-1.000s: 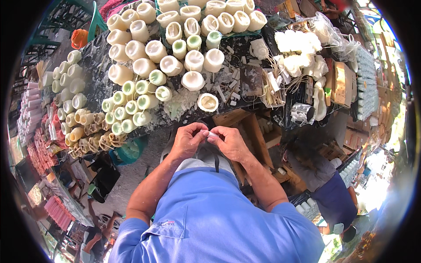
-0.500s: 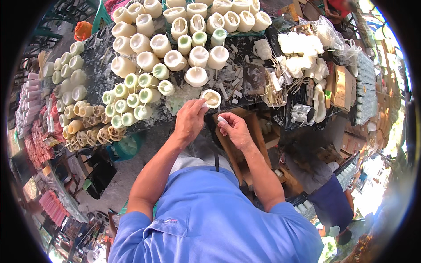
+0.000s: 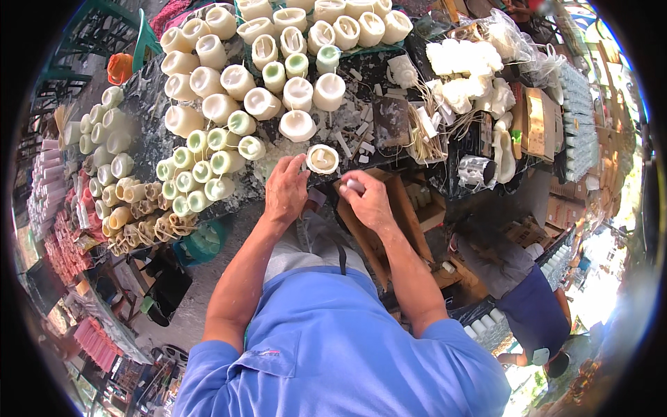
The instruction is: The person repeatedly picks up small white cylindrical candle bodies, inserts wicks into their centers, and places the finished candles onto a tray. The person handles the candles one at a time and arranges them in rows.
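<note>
A cream candle cup [image 3: 322, 159] with a pale rim and a wick in its hollow stands at the table's front edge. Just left of it is my left hand [image 3: 286, 189], fingers drawn together in a pinch, with a speck of white at the fingertips; what it holds is too small to name. My right hand [image 3: 368, 199] is to the right of the candle and a little nearer to me, closed on a short white stub [image 3: 355, 185] between thumb and fingers. Behind the cup sits a larger whitish candle [image 3: 297, 126].
Rows of cream candles [image 3: 237, 81] and small green candles [image 3: 226, 162] cover the dark table [image 3: 151, 90]. Brown cups [image 3: 163, 227] line its front left. Loose wicks [image 3: 425, 139] and white wax lumps [image 3: 464, 59] lie right. Below is a wooden box [image 3: 375, 229]; another person [image 3: 531, 309] is lower right.
My view has shifted slightly. My left hand has drawn back from the candle cup's top to its left side. The right hand, still holding the white stub, has turned more palm-down.
</note>
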Available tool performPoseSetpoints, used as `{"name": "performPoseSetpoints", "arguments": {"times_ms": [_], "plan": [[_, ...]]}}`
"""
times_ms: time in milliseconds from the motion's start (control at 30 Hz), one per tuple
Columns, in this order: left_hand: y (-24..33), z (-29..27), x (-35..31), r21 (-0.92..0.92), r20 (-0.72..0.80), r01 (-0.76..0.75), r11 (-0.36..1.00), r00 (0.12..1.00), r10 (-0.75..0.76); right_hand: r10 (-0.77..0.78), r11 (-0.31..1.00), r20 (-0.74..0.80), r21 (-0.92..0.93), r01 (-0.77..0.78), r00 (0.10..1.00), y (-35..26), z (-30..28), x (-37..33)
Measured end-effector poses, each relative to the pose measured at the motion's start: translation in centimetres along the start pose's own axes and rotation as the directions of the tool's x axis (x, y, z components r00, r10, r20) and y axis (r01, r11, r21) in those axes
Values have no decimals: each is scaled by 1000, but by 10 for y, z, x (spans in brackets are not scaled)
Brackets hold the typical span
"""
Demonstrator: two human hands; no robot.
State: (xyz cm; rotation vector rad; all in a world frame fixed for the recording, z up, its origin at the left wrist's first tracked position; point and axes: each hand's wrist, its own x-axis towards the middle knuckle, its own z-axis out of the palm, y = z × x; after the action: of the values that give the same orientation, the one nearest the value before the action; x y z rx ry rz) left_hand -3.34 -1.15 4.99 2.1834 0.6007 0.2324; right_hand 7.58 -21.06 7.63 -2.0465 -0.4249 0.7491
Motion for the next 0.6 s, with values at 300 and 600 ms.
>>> {"name": "performPoseSetpoints", "arguments": {"times_ms": [300, 600], "plan": [[-7, 13, 7, -67, 62, 45, 997, 997, -41, -581, 484, 478, -447, 752, 659, -31, -5, 106], [-8, 8, 10, -120, 79, -7, 993, 997, 17, -402, 711, 214, -540, 451, 890, -28, -14, 65]]}}
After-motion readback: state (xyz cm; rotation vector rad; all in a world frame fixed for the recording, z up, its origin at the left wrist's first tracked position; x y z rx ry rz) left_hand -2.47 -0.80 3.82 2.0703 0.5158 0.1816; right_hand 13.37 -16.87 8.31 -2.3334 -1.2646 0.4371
